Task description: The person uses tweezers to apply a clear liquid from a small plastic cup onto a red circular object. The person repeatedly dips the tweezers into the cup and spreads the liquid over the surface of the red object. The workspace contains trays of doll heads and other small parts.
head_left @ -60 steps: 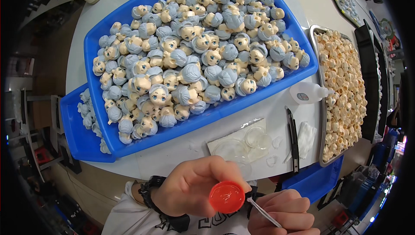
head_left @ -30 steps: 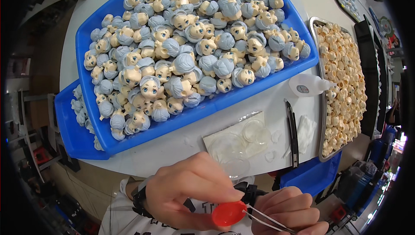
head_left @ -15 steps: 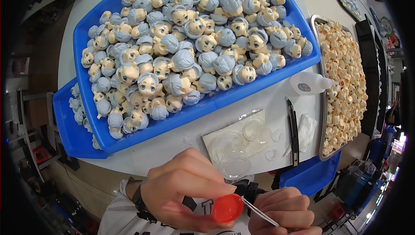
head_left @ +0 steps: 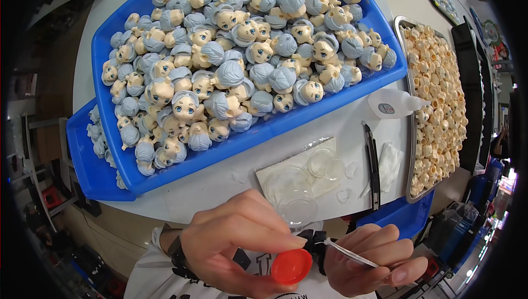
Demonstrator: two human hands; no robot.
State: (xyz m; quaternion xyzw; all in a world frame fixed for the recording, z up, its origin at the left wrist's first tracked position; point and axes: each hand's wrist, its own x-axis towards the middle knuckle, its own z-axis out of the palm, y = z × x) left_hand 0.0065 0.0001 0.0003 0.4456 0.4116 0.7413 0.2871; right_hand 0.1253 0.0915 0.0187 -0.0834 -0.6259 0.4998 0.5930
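My left hand (head_left: 236, 241) pinches a small red round cap (head_left: 291, 266) between thumb and fingers, its hollow side facing up toward me. Just to the right, my right hand (head_left: 366, 260) holds a thin pale stick-like tool (head_left: 352, 255) across its loosely curled fingers. Its whitish tip points at the cap and stays a little apart from it; the tool's exact kind is not clear. Both hands are in front of my body, below the table's near edge. Beyond them, a pale board (head_left: 300, 175) bears clear round plastic dishes (head_left: 297, 208).
A big blue tray (head_left: 264, 134) heaped with blue-haired doll heads fills the back left. At right stand a white squeeze bottle (head_left: 393, 104), a black craft knife (head_left: 371, 167), a white tissue (head_left: 390, 167) and a metal tray (head_left: 404, 24) of beige doll parts.
My right hand has turned and its fingers have loosened, drawing the tool's tip away from the red cap. The left hand has shifted slightly, still holding the cap.
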